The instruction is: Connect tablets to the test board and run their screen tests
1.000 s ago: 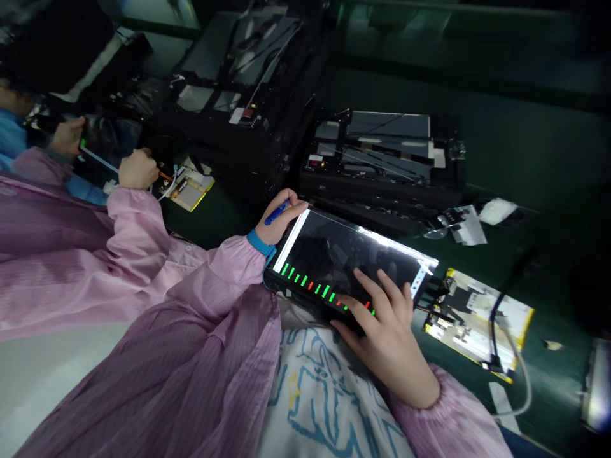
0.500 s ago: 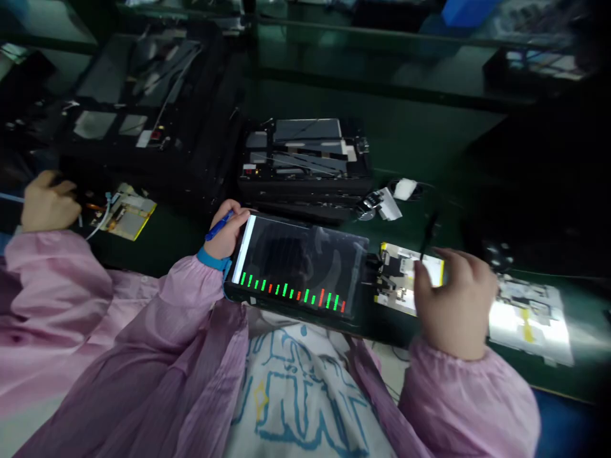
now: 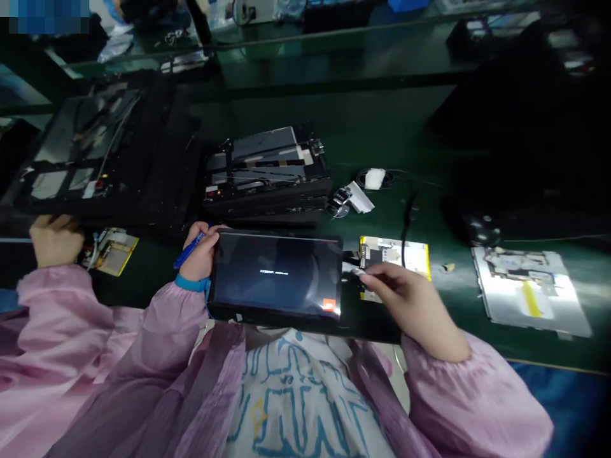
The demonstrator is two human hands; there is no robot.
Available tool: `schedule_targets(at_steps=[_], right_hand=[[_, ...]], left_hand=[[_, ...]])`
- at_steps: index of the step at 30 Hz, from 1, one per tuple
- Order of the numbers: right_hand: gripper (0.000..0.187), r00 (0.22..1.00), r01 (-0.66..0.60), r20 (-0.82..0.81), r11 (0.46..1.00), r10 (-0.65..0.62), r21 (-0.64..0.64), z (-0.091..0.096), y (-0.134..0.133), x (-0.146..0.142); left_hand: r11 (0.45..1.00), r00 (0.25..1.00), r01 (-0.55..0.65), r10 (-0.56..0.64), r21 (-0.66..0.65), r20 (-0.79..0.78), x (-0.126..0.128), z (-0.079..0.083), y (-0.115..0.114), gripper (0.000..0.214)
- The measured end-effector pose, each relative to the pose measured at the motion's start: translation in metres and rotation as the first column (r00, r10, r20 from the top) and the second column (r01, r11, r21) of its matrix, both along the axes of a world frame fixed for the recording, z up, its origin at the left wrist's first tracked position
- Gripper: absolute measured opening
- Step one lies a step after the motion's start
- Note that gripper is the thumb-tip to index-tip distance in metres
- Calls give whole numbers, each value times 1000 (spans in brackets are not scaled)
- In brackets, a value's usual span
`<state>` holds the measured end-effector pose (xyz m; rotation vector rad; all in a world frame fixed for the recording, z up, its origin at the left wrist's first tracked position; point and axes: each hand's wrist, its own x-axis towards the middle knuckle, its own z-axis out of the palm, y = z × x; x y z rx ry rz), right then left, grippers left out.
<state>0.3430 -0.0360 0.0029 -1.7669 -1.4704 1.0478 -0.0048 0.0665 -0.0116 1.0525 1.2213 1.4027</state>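
A black tablet (image 3: pixel 277 277) lies at the near edge of the green bench, its screen dark with a small line of text and a red mark at its lower right corner. My left hand (image 3: pixel 199 251) grips the tablet's left edge and also holds a blue pen (image 3: pixel 188 249). My right hand (image 3: pixel 405 299) is at the tablet's right end, fingers pinched on a small connector (image 3: pixel 356 271) between the tablet and a yellow-edged circuit board (image 3: pixel 394 254).
Stacks of black trays with opened tablets (image 3: pixel 267 168) stand behind, more at the left (image 3: pixel 90 152). A silver panel (image 3: pixel 529 289) lies at the right. A co-worker's hand (image 3: pixel 55 238) rests at the left near another board (image 3: pixel 111 251). A cable (image 3: pixel 408 216) runs to the board.
The coloured bars on the screen have gone; it now shows dark with small text. My right hand left the screen, went right, and now pinches the connector at the tablet's right end.
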Motion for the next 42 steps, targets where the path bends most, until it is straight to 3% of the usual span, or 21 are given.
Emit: schedule_targets(at_steps=[5, 15, 31, 42], right_hand=[[36, 985, -172, -44, 983, 169, -59, -9, 16, 0], [32, 970, -217, -133, 970, 201, -113, -17, 22, 1], [38, 927, -373, -2, 923, 375, -97, -14, 27, 0], [33, 956, -291, 47, 957, 290, 4, -16, 19, -12]], left_hand=[[999, 999, -11, 10, -35, -45, 3, 8, 2, 38], [1000, 990, 4, -4, 1, -138, 7, 8, 7, 42], [997, 983, 44, -32, 59, -182, 0, -1, 5, 40], [997, 982, 56, -47, 43, -182, -9, -9, 2, 38]])
